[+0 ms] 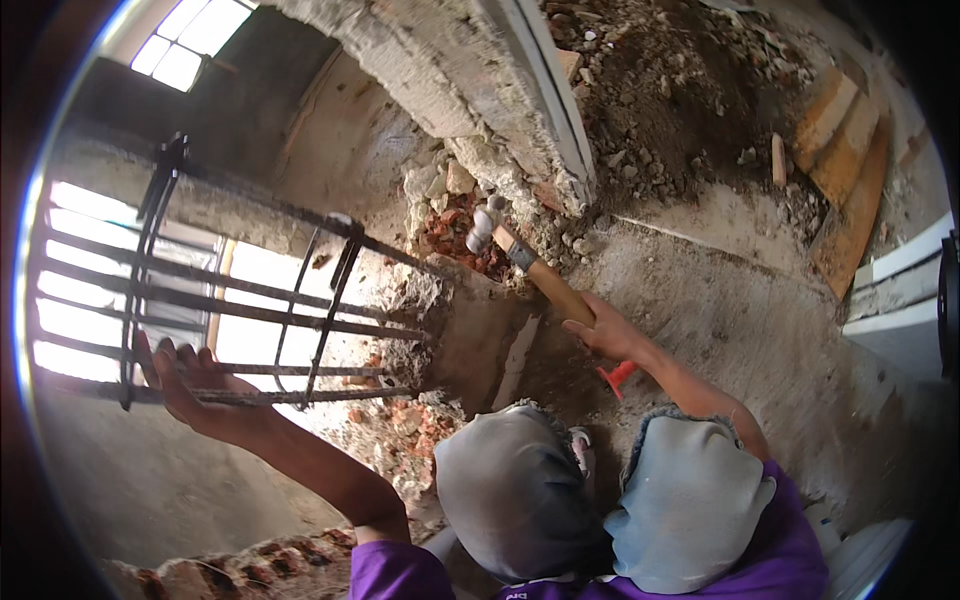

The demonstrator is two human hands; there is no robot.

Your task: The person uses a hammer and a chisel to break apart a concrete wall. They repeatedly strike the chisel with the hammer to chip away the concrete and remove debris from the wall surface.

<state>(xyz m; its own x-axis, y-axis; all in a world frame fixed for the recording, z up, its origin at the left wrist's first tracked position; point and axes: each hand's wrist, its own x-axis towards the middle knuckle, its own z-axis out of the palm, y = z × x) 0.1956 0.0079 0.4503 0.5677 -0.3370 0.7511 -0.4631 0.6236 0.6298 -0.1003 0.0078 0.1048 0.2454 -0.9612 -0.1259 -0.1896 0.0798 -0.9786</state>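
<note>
My right hand (619,330) grips the wooden handle of a hammer (555,277). Dark tape wraps the handle below the steel head, which is over broken red brick and mortar rubble (457,232). To the left, a cage of steel rebar (255,296) with tied stirrups sticks out of a rough concrete end (412,352). My left hand (202,386) is around its lowest bar near the far left end, fingers partly curled up past the bar. How firmly it grips is unclear.
My knees in pale denim (525,487) are bent below the hammer. A red object (618,377) lies under my right forearm. A broken wall edge (480,112) stands ahead. Soil and rubble (675,97) and wooden boards (847,172) lie at upper right. Broken brickwork (247,570) runs along the lower left.
</note>
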